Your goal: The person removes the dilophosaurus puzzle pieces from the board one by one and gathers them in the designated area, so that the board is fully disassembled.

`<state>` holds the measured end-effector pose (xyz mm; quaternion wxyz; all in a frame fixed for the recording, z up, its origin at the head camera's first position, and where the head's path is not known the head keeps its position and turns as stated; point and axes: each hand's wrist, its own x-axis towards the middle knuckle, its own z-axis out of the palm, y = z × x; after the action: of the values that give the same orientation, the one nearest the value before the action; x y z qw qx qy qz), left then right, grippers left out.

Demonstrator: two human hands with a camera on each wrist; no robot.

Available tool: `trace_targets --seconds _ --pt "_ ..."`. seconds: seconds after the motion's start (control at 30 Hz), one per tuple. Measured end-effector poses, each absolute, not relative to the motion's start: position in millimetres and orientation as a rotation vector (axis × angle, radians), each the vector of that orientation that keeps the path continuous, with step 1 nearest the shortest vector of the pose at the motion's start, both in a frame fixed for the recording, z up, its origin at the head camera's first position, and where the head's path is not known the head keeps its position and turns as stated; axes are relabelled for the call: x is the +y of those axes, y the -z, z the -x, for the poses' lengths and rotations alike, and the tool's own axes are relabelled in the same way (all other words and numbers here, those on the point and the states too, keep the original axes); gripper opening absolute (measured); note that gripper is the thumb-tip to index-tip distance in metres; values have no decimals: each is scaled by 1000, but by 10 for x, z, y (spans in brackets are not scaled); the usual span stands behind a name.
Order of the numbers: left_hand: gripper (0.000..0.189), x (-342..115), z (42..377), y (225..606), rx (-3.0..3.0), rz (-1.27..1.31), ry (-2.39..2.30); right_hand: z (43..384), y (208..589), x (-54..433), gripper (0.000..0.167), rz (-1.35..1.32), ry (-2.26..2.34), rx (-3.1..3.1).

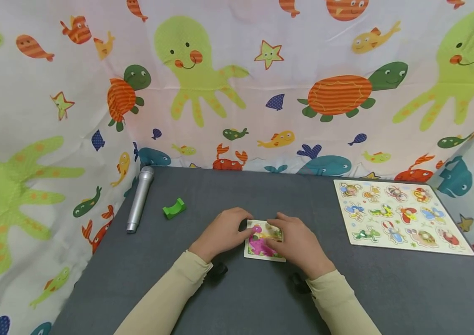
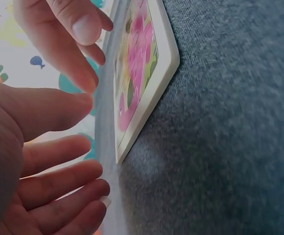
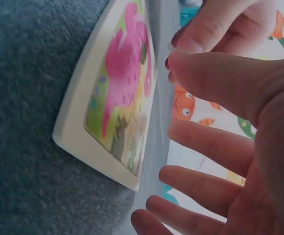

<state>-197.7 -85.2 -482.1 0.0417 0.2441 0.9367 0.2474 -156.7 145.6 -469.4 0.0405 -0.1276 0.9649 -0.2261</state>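
Observation:
A small square jigsaw puzzle (image 1: 258,249) with a pink dinosaur picture and a pale frame lies flat on the dark table, between the two hands. On its left side is the left hand (image 1: 228,231), its thumb reaching over the picture's upper left. The right hand (image 1: 299,240) hovers at the other side, thumb and fingers over the right part and hiding some of it. Both wrist views show spread, slightly bent fingers holding nothing, above the puzzle (image 2: 140,54) in the left one and the same puzzle (image 3: 120,73) in the right one.
A silver microphone-shaped tube (image 1: 139,201) lies at the table's left edge. Right of it sits a green curved block (image 1: 174,209). A white insect peg-style puzzle board (image 1: 400,219) lies at the right. Sea-animal fabric (image 1: 237,56) hangs behind and along both sides.

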Motion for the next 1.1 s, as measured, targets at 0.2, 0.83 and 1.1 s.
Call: trace_targets --seconds 0.2,0.83,1.1 --pt "36 -826 2028 4871 2877 -752 -737 1558 4747 1413 52 418 705 2965" --pt "34 -791 2042 4914 2921 -797 -669 1549 4825 1404 55 408 646 2980" --pt "33 -794 2043 4926 2924 -789 -639 1560 4830 1410 57 387 627 2958"
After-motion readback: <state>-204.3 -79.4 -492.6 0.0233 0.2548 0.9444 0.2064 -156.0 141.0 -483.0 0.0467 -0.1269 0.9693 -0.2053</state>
